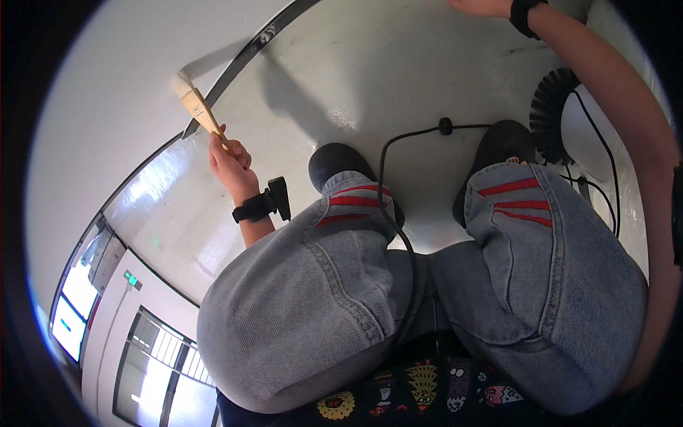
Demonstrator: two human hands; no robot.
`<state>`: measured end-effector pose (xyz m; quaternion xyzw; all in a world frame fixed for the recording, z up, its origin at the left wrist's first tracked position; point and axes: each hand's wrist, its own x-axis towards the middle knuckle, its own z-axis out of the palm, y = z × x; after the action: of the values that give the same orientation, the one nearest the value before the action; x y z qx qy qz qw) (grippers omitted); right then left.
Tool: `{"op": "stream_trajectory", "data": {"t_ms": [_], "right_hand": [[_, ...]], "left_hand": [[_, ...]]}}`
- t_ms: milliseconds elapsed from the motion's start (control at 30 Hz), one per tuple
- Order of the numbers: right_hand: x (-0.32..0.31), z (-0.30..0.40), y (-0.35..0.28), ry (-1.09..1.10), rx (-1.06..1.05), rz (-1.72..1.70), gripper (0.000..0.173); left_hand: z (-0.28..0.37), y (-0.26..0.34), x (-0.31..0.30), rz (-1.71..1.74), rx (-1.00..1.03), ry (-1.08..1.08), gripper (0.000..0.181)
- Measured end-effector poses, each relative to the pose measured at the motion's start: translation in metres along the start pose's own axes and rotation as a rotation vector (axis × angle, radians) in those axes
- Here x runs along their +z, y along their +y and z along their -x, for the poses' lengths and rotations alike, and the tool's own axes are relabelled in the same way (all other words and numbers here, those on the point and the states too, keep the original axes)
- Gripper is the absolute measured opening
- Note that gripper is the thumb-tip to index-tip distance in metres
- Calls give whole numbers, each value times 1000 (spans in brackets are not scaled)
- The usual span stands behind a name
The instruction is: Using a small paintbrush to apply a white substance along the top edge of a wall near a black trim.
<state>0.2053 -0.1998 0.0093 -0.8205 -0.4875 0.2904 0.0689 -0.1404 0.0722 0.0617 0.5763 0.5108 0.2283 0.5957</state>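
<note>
My left hand grips the wooden handle of a flat paintbrush. The pale bristles bend against the white wall, just above its dark skirting strip. A black band with a small block-shaped device sits on the left wrist. At the top edge of the view, my right hand is cut off by the frame, near the grey floor. Its fingers are hidden, so whether it holds anything does not show. A black band circles the right wrist.
A black cable with a small round bead crosses the floor between my shoes and over my jeans. Beside my right shoe lies a black ribbed ring-shaped object with thin cables. A white-framed glazed door stands at lower left.
</note>
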Motion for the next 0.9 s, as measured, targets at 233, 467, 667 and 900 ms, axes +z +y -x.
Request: {"op": "stream_trajectory", "data": {"t_ms": [233,467,667,900], "right_hand": [[-4,1,-2,-3,-15,8,12],[-6,0,-4,6,-4,12,12],[-3,-2,-1,15,-30,50,12],[-4,0,-4,29,-15,56,12]], "left_hand": [[-3,-7,-3,-4,-131,11,29],[-2,-12,-1,-66,-185,-32,30],[1,-13,2,-107,-165,-32,31],[5,-10,9,-195,-113,-81,29]]}}
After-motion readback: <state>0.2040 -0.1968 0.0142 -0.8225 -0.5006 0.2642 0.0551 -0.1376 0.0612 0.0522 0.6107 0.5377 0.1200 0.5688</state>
